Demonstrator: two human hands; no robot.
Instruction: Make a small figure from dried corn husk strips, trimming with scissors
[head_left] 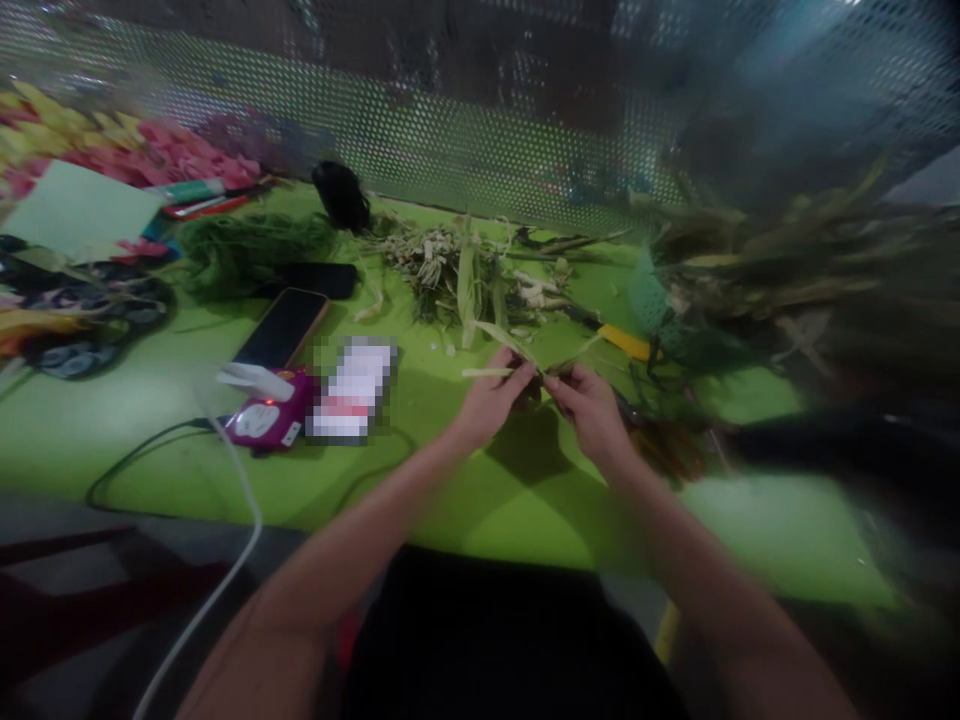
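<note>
Both my hands meet over the green table (525,500), just in front of me. My left hand (493,397) is pinched on a pale green leaf strip (501,340) that sticks out to the left and up. My right hand (590,402) is closed on the other end of the same plant piece, its fingertips almost touching the left ones. Just behind my hands lies a heap of trimmed stalks and husks (465,265).
Left of my hands lie a smartphone (281,327), a purple device (264,420) with a white cable (225,580), and a blurred card (352,388). A yellow-handled tool (624,343) lies behind my right hand. A bundle of leafy stems (787,270) fills the right; coloured items (112,150) sit far left.
</note>
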